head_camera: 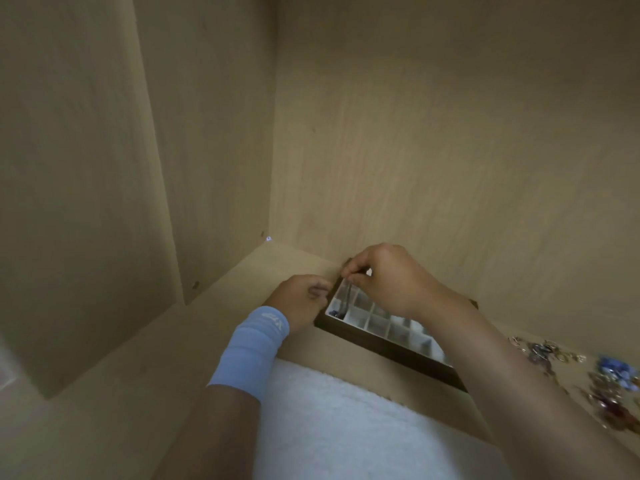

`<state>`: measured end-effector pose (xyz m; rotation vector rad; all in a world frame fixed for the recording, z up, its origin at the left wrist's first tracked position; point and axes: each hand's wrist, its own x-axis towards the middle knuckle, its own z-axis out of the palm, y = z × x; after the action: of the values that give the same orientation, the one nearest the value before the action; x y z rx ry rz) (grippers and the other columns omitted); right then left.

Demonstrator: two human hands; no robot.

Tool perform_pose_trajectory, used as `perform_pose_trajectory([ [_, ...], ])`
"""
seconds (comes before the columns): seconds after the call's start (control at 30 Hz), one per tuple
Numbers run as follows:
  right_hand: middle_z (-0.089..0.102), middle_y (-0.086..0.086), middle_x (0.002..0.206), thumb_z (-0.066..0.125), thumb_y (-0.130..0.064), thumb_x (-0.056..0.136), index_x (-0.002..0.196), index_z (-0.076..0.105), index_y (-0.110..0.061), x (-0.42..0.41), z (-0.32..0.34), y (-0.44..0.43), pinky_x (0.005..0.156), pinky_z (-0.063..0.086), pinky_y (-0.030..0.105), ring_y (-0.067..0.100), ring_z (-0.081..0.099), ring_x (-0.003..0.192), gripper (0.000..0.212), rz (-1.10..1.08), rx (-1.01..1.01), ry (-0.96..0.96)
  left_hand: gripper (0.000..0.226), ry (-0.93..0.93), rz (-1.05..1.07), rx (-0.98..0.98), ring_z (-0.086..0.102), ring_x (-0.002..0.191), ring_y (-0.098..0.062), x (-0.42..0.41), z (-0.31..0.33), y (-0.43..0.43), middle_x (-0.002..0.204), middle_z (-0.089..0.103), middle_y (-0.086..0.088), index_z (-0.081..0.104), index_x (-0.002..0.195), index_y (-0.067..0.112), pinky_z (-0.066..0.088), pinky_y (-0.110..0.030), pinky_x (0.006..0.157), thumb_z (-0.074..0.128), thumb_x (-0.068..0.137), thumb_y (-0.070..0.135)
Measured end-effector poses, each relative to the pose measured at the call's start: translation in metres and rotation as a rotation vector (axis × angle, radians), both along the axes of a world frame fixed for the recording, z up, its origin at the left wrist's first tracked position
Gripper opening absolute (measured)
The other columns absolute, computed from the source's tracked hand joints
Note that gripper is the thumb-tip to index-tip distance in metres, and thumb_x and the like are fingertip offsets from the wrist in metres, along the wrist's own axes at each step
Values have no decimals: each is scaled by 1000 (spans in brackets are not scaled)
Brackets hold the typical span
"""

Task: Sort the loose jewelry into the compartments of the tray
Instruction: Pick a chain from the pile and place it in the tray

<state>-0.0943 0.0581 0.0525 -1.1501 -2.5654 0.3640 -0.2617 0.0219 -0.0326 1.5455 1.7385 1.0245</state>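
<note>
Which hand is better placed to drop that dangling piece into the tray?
The right hand: it pinches the dangling piece over the tray, at its end compartment; the left hand sits curled beside it.

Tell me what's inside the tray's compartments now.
A thin dark chain, pinched by the right hand, hangs into the leftmost compartment of the tray, beside a small bluish piece. Neighbouring cells look bare; the right arm covers the far ones.

Your right hand (384,282) pinches a thin dark chain (347,299) that dangles into the tray's (381,351) nine o'clock end compartment, your left hand (304,299) curled just beside that end, loose jewelry (588,372) heaped at three o'clock.
</note>
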Motion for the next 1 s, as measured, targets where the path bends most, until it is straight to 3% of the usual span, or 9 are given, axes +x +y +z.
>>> perform_pose_trajectory([
  [0.13, 72, -11, 92, 67, -13, 89, 93, 80, -21, -1, -17, 3, 66, 36, 3, 0, 58, 79, 16, 6, -39, -69, 34, -18, -1, -58, 65, 102, -14, 7, -1, 1, 107, 70, -3, 70, 114, 16, 47, -27, 99, 60, 83, 5],
  [0.3, 75, -10, 89, 74, -16, 83, 86, 80, -26, 2, -38, 1, 81, 55, 28, 3, 65, 82, 11, 15, -79, -127, 36, 10, -38, -91, 64, 101, -15, 13, -1, -1, 105, 69, -1, 68, 117, 18, 49, -28, 97, 62, 83, 8],
  [0.37, 75, -12, 88, 76, -16, 82, 89, 79, -28, 5, -43, -2, 82, 57, 32, 1, 67, 82, 14, 16, -87, -127, 37, 22, -25, -97, 64, 103, -15, 15, 1, -2, 110, 68, -1, 67, 119, 19, 47, -26, 98, 61, 84, 9],
  [0.53, 76, -15, 90, 74, -16, 84, 92, 79, -30, 15, -49, -1, 80, 57, 32, 1, 66, 83, 17, -51, -48, -3, 33, 159, 23, 12, 59, 107, -16, 27, 4, -7, 121, 62, -3, 66, 120, 15, 39, -16, 87, 50, 92, 6],
  [0.7, 73, -20, 80, 64, -14, 89, 97, 79, -32, 25, -51, -10, 70, 51, 26, -1, 60, 68, 25, -9, -87, -14, 30, 296, 66, 116, 51, 112, -21, 40, 2, -7, 123, 50, -3, 64, 118, 16, 42, -27, 99, 50, 92, 8],
  [0.77, 68, -28, 72, 65, -18, 90, 97, 79, -35, 39, -46, -12, 66, 49, 22, -4, 59, 62, 23, -29, -100, 55, 26, 342, 56, 181, 45, 114, -19, 46, 3, -9, 119, 51, -2, 65, 111, 17, 38, -24, 98, 52, 91, 8],
  [0.87, 74, -24, 92, 67, -28, 91, 97, 78, -39, 76, -36, -14, 73, 55, 26, -2, 64, 69, 17, -125, -107, 196, 26, 375, 8, 305, 43, 109, -16, 66, 4, -14, 108, 52, 6, 66, 101, 22, 31, -18, 90, 54, 86, 4],
  [1.0, 72, -23, 95, 69, -29, 91, 98, 78, -36, 150, -23, -12, 70, 49, 20, -7, 58, 65, 13, -285, -78, 232, 23, 352, -142, 374, 48, 104, -10, 108, 11, -16, 104, 55, 13, 63, 101, 26, 36, -20, 91, 56, 88, 9],
])
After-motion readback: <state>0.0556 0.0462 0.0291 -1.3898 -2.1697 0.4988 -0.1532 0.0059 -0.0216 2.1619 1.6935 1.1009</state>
